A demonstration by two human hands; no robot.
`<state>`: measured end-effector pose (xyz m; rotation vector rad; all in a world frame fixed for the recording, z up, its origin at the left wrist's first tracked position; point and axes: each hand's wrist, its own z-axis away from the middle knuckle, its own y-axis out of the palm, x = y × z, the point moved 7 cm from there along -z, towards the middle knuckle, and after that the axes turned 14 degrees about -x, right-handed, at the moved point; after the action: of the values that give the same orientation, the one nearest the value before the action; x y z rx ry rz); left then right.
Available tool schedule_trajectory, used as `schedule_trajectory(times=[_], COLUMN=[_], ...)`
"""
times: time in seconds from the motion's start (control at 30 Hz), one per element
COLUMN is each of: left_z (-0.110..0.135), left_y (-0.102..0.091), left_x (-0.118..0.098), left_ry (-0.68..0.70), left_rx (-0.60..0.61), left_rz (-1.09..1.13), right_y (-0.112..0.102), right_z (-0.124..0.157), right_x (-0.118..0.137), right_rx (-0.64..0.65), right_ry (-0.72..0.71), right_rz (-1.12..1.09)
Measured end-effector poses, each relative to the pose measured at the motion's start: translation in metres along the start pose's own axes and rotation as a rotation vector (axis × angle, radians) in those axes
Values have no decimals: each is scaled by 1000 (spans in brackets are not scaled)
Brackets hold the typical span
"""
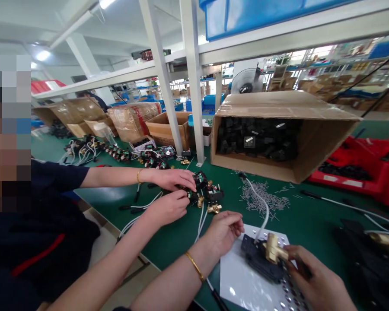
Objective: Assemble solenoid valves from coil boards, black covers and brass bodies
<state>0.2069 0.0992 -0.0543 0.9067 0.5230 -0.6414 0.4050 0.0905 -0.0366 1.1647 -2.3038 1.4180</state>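
Observation:
My right hand (314, 280) is closed around a brass fitting (274, 249) joined to a black valve body (257, 259). The body lies on a white plate (246, 287) at the near edge of the green bench. My left hand (223, 231), with a gold bracelet on the wrist, is curled in a pinch just left of the black body. What its fingertips hold is hidden. A white tube (262, 209) runs from the body toward the back.
A co-worker's two hands (175, 190) handle a cluster of black and brass valves (207, 196) to the left. Loose metal pins (266, 196) lie scattered behind the plate. A tipped cardboard box (324, 142) of black parts and a red tray (359, 179) stand beyond.

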Motion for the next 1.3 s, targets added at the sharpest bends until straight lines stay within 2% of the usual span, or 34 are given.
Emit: schedule_trajectory(times=[0.1,0.23,0.37,0.47,0.6,0.73,0.9,1.0,1.17,1.3], left_z=[1,4,6,6,7,7,4,11,23,24], left_y=[0,0,1,0,-3,-7,-12,-6,10,14], left_x=[2,2,1,0,-2,-5,-15,-21,-19,-16], left_ry=[-9,-5,-8,8,45,124,345,481,617,691], left_rx=[-7,-24,-12,-31,-60,-49,-24,52,194,250], left_rz=[-24,-60,-104,-128,-176,-291,-566,-751,-992,-1092], right_y=[0,2,8,5,-8,-18,5,23,44,48], right_z=[1,-2,-3,2,7,-11,-59,-76,-80,-79], right_x=[0,-8,-9,-12,-21,-27,-36,-43,-56,-61], right_rx=[5,39,100,65,46,-29,47,96,137,148], right_ry=[-7,104,134,201,368,452,383,357,298,269], right_rz=[18,47,-40,-101,-109,-21,134,234,306,321])
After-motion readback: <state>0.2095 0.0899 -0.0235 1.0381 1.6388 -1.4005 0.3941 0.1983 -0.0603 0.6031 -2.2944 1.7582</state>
